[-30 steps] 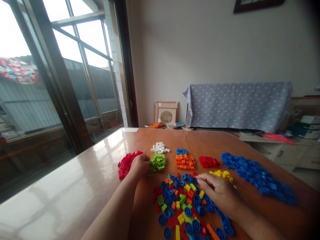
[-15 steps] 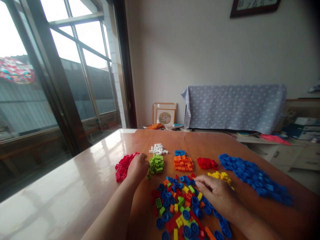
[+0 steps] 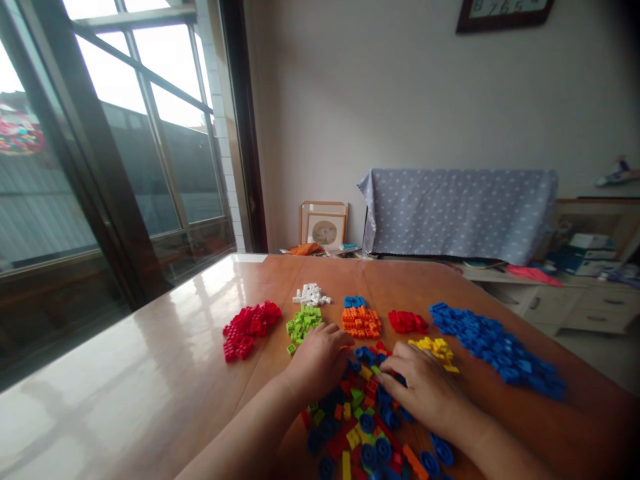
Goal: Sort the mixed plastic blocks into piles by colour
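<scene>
Over the upper left part of a mixed heap of bricks and blue wheels (image 3: 367, 423) is my left hand (image 3: 323, 360), fingers curled downward; what its fingertips touch is hidden. My right hand (image 3: 417, 377) lies over the heap's right side, its fingers bent toward a small green brick and blue pieces. Whether it grips one cannot be made out. Near my left hand is a light green pile (image 3: 303, 323). Orange bricks (image 3: 361, 323) lie beyond the heap, and yellow ones (image 3: 437, 350) sit just past my right hand.
A pinkish-red pile (image 3: 250, 328) lies at the left, white bricks (image 3: 311, 294) and a few blue ones (image 3: 355, 302) farther back. Red bricks (image 3: 407, 322) and a long blue pile (image 3: 500, 350) spread to the right on the brown table (image 3: 280, 273).
My left hand has moved right, from beside the pinkish-red pile to the mixed heap. My right hand has shifted slightly left. The view has turned a little.
</scene>
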A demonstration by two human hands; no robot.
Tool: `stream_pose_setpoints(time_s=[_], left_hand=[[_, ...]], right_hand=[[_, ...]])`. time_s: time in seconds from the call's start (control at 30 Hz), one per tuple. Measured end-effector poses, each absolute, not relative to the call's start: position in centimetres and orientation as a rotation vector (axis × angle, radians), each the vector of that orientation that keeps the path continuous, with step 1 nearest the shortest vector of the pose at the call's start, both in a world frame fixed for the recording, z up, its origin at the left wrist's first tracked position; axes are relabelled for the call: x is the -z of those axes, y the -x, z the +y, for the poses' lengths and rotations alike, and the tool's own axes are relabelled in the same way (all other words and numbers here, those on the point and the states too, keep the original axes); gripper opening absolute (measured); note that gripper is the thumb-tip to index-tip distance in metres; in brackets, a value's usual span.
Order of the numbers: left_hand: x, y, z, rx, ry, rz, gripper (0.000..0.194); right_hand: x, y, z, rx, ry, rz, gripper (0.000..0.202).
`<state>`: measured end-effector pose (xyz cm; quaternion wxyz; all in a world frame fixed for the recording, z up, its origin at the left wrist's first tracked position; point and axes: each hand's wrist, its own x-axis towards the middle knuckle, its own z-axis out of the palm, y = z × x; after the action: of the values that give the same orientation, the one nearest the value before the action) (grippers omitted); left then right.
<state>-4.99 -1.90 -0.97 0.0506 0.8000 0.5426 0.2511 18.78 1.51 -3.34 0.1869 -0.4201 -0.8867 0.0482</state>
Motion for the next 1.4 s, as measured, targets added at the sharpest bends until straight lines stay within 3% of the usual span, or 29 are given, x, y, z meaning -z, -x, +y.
stream_pose_setpoints(time_s=[0.27, 0.6, 1.0, 1.4], left_hand=[[1.0, 3.9, -2.4, -0.727, -2.473, 1.516, 0.020], [0.8, 3.3, -2.9, -0.695, -2.442, 1.448, 0.014], [1.3, 11.5, 0.6, -0.890, -1.938, 2.354, 0.015], [3.3, 13.6, 1.6, -0.750, -1.906, 2.464, 0.017]], right_hand=[[3.9, -18.6, 1.8, -0.228, 1.067, -2.418, 0.011], [4.5, -18.5, 1.7, -0.374, 0.920, -2.380, 0.012], [4.4, -19.4, 2.3, -0.379, 0.979, -2.296, 0.024], [4.5, -19.5, 2.4, -0.404, 0.997, -2.294, 0.027]])
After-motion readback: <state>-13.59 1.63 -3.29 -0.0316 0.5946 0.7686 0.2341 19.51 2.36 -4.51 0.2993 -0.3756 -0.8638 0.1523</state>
